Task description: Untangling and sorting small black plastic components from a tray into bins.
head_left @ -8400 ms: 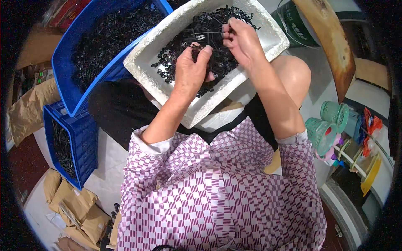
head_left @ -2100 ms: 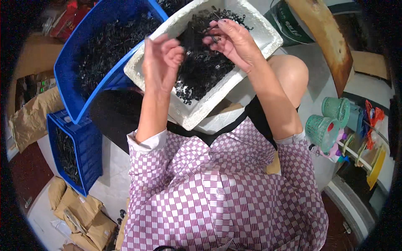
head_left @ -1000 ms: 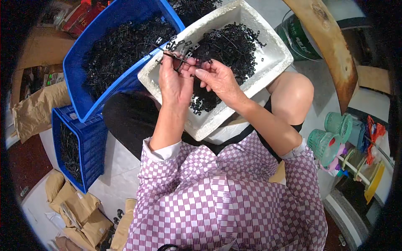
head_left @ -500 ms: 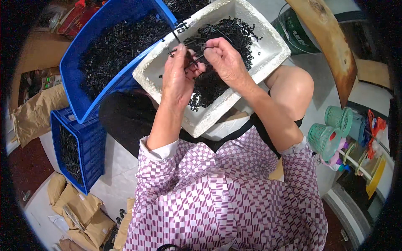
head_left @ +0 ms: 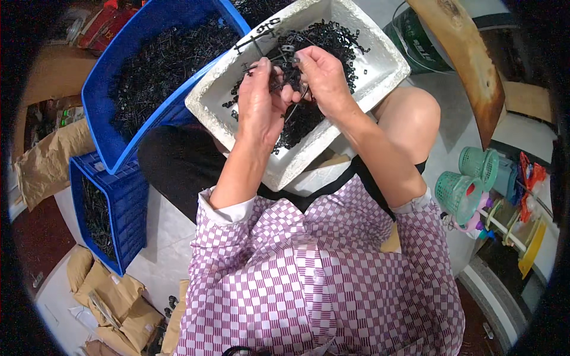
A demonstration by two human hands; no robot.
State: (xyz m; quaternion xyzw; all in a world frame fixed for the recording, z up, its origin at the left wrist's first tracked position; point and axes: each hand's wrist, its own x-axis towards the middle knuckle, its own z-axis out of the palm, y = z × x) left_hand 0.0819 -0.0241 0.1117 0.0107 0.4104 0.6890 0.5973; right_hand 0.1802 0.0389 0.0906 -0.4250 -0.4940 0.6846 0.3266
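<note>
Both hands work above a white foam box (head_left: 389,70) that rests at my lap and holds many small black plastic parts (head_left: 291,127). My left hand (head_left: 259,98) is closed round a branched black plastic piece (head_left: 255,41), whose thin stem and small tabs stick up past the fingertips toward the box's far left rim. My right hand (head_left: 323,74) pinches at the black plastic just right of the left fingers. Exactly which bit it grips is hidden by the fingertips.
A blue crate (head_left: 98,107) full of black plastic pieces stands left of the box, with a smaller blue crate (head_left: 133,207) below it. Brown paper bags (head_left: 119,291) lie at lower left. A dark green bucket (head_left: 415,44) and green baskets (head_left: 458,196) are at right.
My right hand has shifted slightly right and down, its fingers now on the black plastic. The branched piece in my left hand has tilted, with more of its tabs showing.
</note>
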